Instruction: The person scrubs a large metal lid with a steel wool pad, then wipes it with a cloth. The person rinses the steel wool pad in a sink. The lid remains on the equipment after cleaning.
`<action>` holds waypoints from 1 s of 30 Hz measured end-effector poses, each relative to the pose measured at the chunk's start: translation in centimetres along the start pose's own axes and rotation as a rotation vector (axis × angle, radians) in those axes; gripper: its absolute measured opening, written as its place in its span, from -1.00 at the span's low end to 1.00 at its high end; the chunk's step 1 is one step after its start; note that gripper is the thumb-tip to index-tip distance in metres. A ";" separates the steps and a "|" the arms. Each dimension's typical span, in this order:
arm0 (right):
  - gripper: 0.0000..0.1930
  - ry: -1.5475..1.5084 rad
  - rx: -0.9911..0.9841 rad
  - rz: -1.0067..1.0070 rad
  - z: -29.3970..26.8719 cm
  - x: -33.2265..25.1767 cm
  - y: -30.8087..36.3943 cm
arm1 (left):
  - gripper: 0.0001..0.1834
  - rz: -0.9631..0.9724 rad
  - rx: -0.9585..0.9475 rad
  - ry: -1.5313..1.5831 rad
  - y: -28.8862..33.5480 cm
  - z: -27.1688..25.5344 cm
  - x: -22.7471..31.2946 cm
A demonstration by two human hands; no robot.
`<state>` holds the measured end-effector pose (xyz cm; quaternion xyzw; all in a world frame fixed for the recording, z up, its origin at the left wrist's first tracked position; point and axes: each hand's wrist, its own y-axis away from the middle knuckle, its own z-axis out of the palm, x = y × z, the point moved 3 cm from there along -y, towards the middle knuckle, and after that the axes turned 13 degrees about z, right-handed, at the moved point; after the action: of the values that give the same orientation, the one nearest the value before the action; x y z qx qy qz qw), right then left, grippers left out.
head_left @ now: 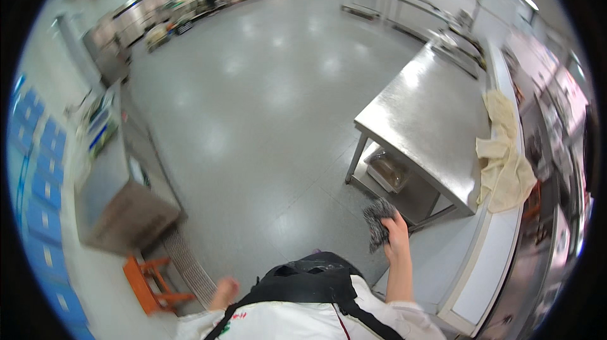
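Observation:
My right hand (395, 234) is closed around a crumpled dark grey cloth (377, 221), held out in front of me to the right. The cloth has a speckled look and hangs past my fingers. It is near the close corner of a steel table (420, 109), and I cannot tell whether they touch. Low on the left, my left hand (226, 291) is beside my body, small and blurred. Its fingers are too smeared to read, and nothing shows in it. An orange wooden stool (148, 284) stands further left of that hand.
Pale yellow cloths (502, 172) drape over a white tiled ledge (487, 270) on the right. A container (387, 172) rests on the table's lower shelf. At left are a steel cabinet (129, 217) and a floor grating (190, 267). Grey floor (246, 106) stretches ahead toward far counters.

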<state>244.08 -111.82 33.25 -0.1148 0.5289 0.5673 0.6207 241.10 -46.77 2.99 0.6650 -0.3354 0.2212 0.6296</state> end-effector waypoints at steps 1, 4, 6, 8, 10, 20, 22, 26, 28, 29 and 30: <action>-0.57 0.013 -0.024 -0.010 2.9 -2.1 -3.1 | -0.79 -0.159 0.004 -0.024 -1.5 1.5 0.7; -0.59 0.033 -0.165 0.035 11.4 -6.6 -14.0 | -0.81 -0.354 0.067 0.046 -4.7 4.0 4.4; -0.63 0.065 -0.174 0.056 15.2 -9.2 -22.1 | -0.81 -0.389 0.076 0.060 -10.3 5.6 8.9; -0.63 0.084 -0.163 0.066 17.7 -11.7 -29.6 | -0.82 -0.395 0.096 0.076 -16.1 6.0 13.8; -0.61 0.087 -0.183 0.101 20.3 -14.4 -36.8 | -0.82 -0.375 0.117 0.087 -22.9 5.5 19.8; -0.60 -0.240 0.167 0.010 22.4 -27.5 -61.1 | -0.80 0.289 0.307 0.131 -66.6 5.5 69.4; -0.63 -0.281 0.294 -0.037 20.2 -30.3 -65.5 | -0.80 0.446 0.158 0.092 -72.2 14.4 82.8; -0.64 -0.327 0.436 -0.074 16.2 -37.1 -76.7 | -0.78 0.360 -0.058 -0.090 -79.7 24.5 90.4; -0.66 -0.321 0.379 -0.062 15.9 -41.9 -83.3 | -0.79 0.192 -0.193 -0.091 -82.6 26.8 89.0; -0.67 -0.342 0.372 -0.062 15.8 -44.5 -86.6 | -0.80 0.081 -0.233 -0.155 -83.1 29.1 88.6; -0.67 -0.350 0.370 -0.068 15.4 -47.1 -89.9 | -0.80 -0.019 -0.243 -0.207 -84.0 31.7 88.8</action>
<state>335.96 -157.49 35.57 0.0829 0.5040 0.4510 0.7319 358.01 -94.39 5.31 0.6062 -0.4166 0.1033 0.6695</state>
